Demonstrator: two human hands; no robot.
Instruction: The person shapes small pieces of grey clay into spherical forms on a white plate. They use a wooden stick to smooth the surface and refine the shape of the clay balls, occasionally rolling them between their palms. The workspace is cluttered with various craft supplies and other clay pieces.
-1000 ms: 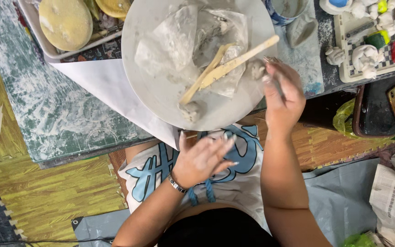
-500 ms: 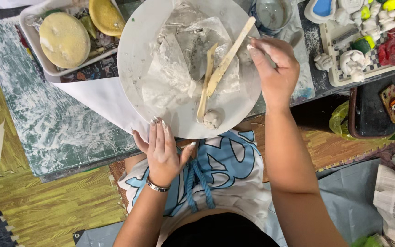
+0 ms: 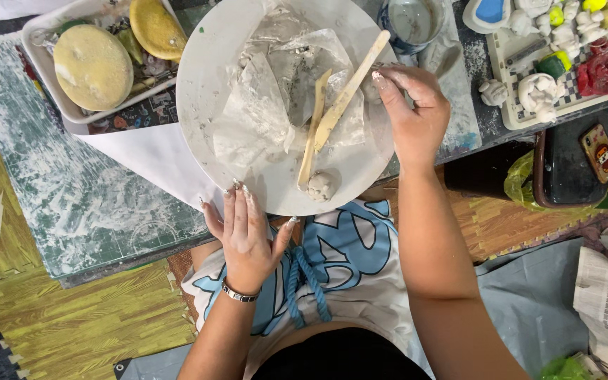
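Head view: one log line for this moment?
left hand: flat at round board near edge | right hand: pinching small clay bit at far-right rim | clay lump, two wooden tools: on board

Yellow sponges [image 3: 93, 65] in tray [image 3: 36, 42]; painted figurines [image 3: 564, 63]; water cup [image 3: 411, 24].

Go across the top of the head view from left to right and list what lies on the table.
White tray with yellow sponges → round white board → crumpled plastic sheet → two wooden modelling sticks → right hand → small water cup → checkered tray of small clay figures
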